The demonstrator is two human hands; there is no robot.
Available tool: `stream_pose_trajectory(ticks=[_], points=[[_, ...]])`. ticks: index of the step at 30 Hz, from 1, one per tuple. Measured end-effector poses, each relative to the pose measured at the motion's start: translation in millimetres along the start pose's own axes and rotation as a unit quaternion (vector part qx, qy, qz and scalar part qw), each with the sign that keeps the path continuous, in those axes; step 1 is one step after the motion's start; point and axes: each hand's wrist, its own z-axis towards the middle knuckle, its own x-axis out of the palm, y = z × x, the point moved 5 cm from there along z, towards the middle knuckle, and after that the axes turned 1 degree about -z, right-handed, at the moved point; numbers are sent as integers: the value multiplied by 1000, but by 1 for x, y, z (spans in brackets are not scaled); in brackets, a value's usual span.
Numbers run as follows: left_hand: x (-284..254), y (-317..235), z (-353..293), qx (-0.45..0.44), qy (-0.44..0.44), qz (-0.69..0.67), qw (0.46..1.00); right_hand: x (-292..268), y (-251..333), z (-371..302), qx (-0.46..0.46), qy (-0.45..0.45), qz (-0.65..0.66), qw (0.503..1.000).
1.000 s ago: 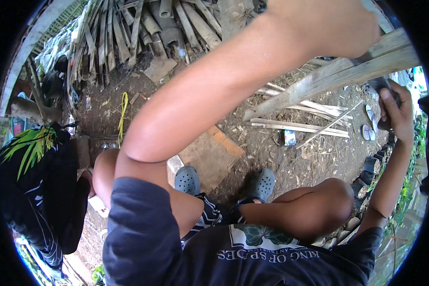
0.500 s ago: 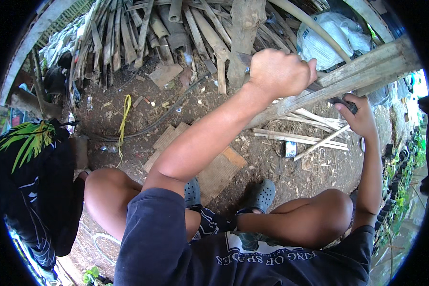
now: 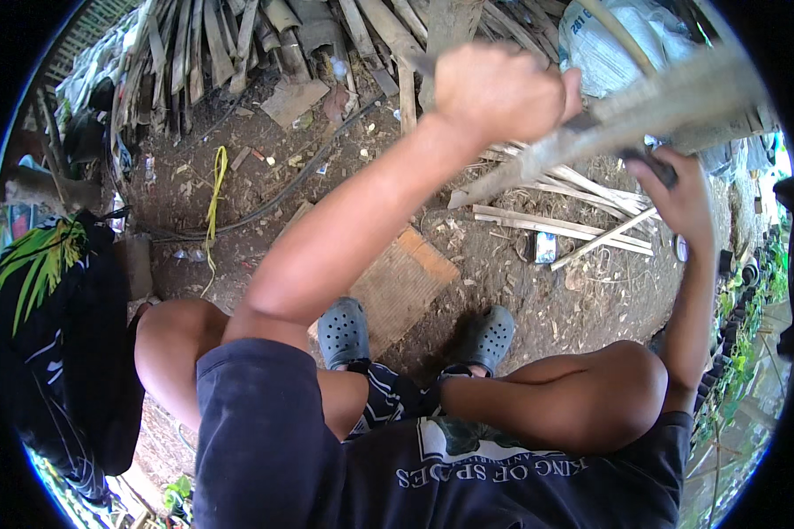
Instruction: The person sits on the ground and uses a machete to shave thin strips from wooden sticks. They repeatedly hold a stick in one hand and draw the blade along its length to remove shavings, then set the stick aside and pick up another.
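A long, pale-grey length of wood or split bamboo, blurred by motion, slants from beneath my raised left hand up to the far right. My left hand is a closed fist, seen from its back, on the left of this length. A dark bar shows on both sides of the fist. My right hand is closed round a dark handle on the other side of the wood. The handle and bar look like parts of one long knife laid across the wood, but the crossing is hidden and blurred.
Thin split strips lie on the dirt beyond my right shoe. Flattened cardboard lies between my feet. Split bamboo is heaped at the back, near a wooden post and white sack. Dark cloth hangs at left.
My left fist has moved up and slightly left. The wood's near end now shows below it. The wood and fist are more blurred, and the whole view has shifted a little.
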Motion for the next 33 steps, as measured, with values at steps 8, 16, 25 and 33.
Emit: stream_pose_trajectory(ticks=[8, 16, 25, 33], points=[[27, 34, -11, 115, 300, -47, 946, 12, -4, 34, 79, 146, 213, 963], [48, 53, -1, 145, 396, -13, 907, 8, -3, 44, -44, -29, -14, 999], [42, 38, -8, 138, 359, 1, 923, 16, -10, 25, -63, -100, 2, 993], [19, 27, -22, 145, 386, 4, 911, 17, -3, 1, -56, -144, -67, 986]])
